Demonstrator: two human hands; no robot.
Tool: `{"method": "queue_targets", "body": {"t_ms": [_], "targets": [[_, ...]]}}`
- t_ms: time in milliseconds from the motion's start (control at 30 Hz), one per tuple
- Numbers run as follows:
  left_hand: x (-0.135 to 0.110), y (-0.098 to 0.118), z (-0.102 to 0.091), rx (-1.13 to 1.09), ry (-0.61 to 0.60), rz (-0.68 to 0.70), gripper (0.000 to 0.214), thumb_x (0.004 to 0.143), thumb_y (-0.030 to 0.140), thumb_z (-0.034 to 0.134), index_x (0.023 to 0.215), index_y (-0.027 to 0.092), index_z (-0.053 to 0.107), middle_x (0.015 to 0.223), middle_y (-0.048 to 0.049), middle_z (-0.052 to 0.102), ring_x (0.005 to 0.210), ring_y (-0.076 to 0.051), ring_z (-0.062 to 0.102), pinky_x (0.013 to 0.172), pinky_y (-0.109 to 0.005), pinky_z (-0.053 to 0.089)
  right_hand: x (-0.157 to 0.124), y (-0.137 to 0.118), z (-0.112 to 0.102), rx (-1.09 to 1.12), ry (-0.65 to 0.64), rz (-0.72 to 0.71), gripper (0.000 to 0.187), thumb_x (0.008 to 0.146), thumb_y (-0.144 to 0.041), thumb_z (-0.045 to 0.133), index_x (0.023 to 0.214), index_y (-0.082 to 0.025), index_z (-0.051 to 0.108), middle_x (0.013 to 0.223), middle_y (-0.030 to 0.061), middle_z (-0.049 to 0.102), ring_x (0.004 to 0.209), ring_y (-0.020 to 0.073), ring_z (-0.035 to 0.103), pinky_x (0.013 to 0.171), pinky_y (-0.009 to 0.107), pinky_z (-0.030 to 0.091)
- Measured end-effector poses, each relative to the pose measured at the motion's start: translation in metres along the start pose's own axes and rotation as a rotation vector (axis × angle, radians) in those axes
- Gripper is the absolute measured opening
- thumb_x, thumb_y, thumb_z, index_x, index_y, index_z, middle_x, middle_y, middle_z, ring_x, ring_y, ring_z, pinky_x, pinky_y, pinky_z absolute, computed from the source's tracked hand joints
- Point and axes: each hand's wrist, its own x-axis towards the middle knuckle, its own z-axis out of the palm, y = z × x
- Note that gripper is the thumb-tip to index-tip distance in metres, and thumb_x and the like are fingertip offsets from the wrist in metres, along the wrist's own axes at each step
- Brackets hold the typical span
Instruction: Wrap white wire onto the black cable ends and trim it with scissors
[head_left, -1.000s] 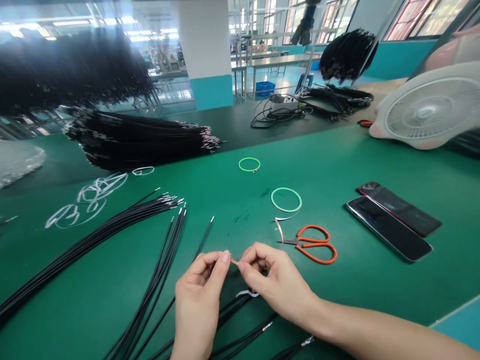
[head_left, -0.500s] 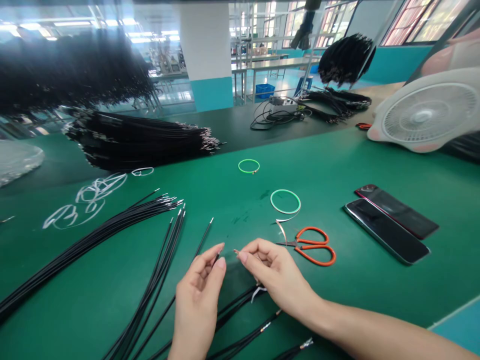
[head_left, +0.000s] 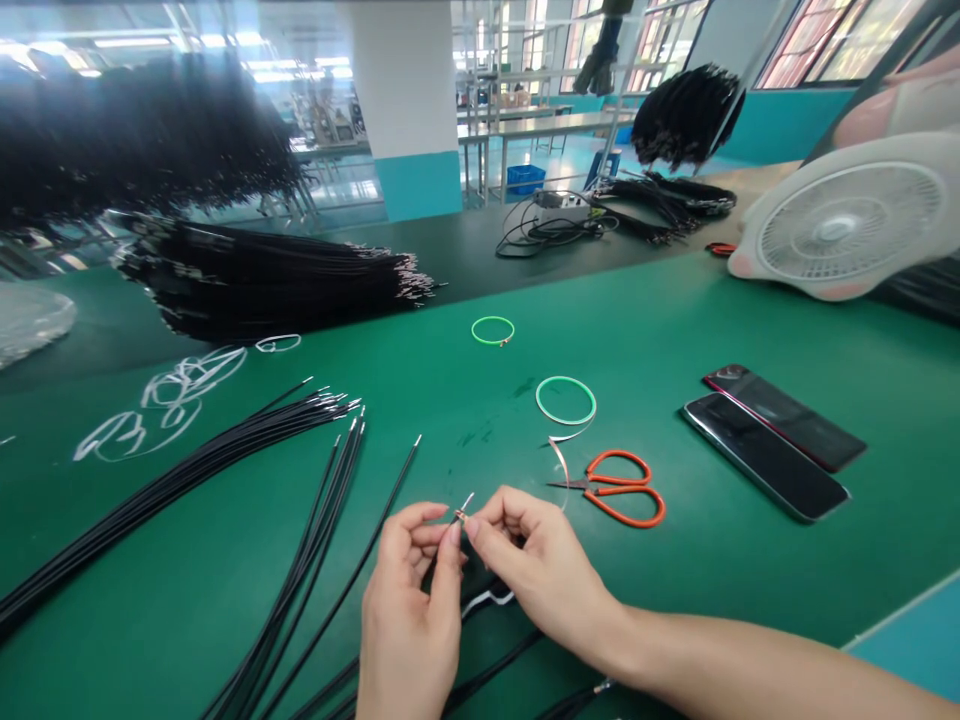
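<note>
My left hand [head_left: 411, 605] pinches a thin black cable between thumb and forefinger, its silvery bared tip [head_left: 469, 500] pointing up and to the right. Just below that tip sits a small copper-coloured piece [head_left: 459, 515], gripped by the thumb and forefinger of my right hand [head_left: 536, 555]. The piece touches the cable; how it is fixed there is too small to tell. To the right of my fingers lie orange-handled scissors [head_left: 626, 490], with a thin pale and copper-coloured strip [head_left: 559, 455] crossing near their blades. Beneath my hands run more black cables [head_left: 495, 655], partly hidden.
Loose black cables [head_left: 225, 450] spread across the green table's left side. Behind them lies a thick cable bundle [head_left: 285, 280]. Two green rings [head_left: 493, 318] [head_left: 566, 378] lie mid-table. Two phones [head_left: 765, 455] and a white fan [head_left: 840, 230] are at right.
My hands have come together. The cable's silvery tip now sticks out above my left fingers, and the copper-coloured piece in my right fingers has moved left onto it.
</note>
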Motion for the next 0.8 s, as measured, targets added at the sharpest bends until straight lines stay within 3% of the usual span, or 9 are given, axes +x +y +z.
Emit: {"method": "queue_targets", "body": {"t_ms": [300,800], "targets": [[-0.001,0.003,0.003,0.169,0.031,0.125,0.014,0.09,0.027,0.056,0.104,0.025,0.057,0.098,-0.0012,0.062,0.091,-0.015,0.065,0.083,-0.029,0.055,0.0,0.005,-0.001,-0.041,0.017,-0.019,0.025,0.083,-0.033,0.059,0.065,-0.017,0.051,0.059,-0.0056,0.047,0.054,0.0086,0.038,0.051,0.021,0.032],[0.0,0.01,0.001,0.241,0.019,0.204,0.015,0.091,0.026,0.054,0.104,0.025,0.062,0.097,-0.0021,0.06,0.087,-0.016,0.065,0.08,-0.031,0.056,0.0,0.005,-0.001,-0.096,0.045,0.004,0.025,0.083,-0.034,0.057,0.066,-0.017,0.05,0.06,-0.0043,0.047,0.056,0.0096,0.039,0.052,0.022,0.033]]}}
